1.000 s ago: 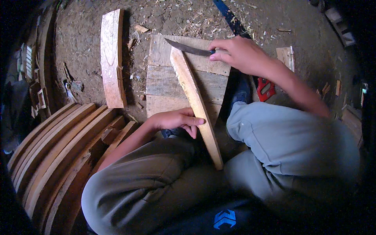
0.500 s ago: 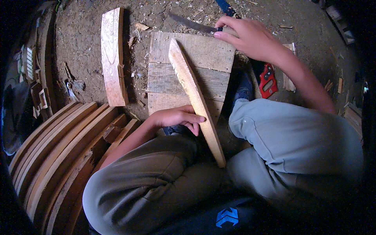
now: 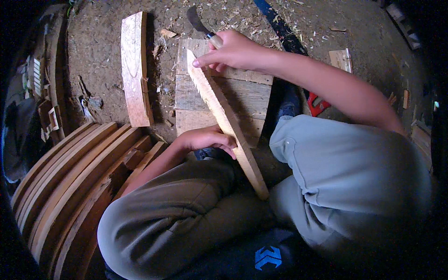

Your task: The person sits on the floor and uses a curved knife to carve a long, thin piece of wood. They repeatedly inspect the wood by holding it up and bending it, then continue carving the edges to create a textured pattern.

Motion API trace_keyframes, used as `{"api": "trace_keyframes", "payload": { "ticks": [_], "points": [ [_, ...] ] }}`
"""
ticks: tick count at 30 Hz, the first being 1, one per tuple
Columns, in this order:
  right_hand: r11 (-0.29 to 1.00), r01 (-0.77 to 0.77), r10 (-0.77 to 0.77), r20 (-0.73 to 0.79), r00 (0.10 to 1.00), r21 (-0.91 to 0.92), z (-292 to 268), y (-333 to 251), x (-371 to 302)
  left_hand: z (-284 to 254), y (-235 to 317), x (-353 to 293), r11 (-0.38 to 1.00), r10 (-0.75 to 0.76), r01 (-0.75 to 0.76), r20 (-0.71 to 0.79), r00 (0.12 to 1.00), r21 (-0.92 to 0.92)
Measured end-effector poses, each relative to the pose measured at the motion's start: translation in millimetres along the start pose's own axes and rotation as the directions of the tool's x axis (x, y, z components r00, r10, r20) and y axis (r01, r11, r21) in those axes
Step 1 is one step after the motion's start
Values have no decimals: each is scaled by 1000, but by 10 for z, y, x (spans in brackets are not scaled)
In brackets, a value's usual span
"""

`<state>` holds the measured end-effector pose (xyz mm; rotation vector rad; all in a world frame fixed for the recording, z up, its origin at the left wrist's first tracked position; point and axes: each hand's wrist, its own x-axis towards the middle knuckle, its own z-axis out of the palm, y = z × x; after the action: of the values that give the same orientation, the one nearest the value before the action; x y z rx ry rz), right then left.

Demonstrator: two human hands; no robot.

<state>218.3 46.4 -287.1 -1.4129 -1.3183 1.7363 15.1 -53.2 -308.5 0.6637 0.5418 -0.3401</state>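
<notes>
A long pale wooden stake (image 3: 223,114) with a pointed far end and a rough, splintered left edge slants across a plank-topped wooden block (image 3: 187,93). Its near end rests between my legs. My left hand (image 3: 207,140) grips the stake around its middle, fingers closed on it. Up at the pointed end, my right hand (image 3: 235,50) is closed round the light handle of a curved knife (image 3: 198,21), its dark blade pointing away to the far left. My right thumb lies against the stake near the point.
A short curved board (image 3: 135,70) lies on the dirt floor at left. Several curved planks (image 3: 70,182) are stacked near left. A red-handled saw (image 3: 318,105) sits beyond my right knee, partly hidden. Wood chips (image 3: 233,18) litter the ground.
My right hand has moved left with the knife and come down to the stake's tip, the blade now tilted farther away. The stake's pointed end has shifted slightly left.
</notes>
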Motion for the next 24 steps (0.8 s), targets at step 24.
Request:
{"api": "trace_keyframes", "payload": {
  "ticks": [24],
  "points": [
    [998, 69, -69, -5, 998, 5, -61, -28, 248, -23, -69, 97, 997, -35, 32, 44, 998, 70]
  ]
}}
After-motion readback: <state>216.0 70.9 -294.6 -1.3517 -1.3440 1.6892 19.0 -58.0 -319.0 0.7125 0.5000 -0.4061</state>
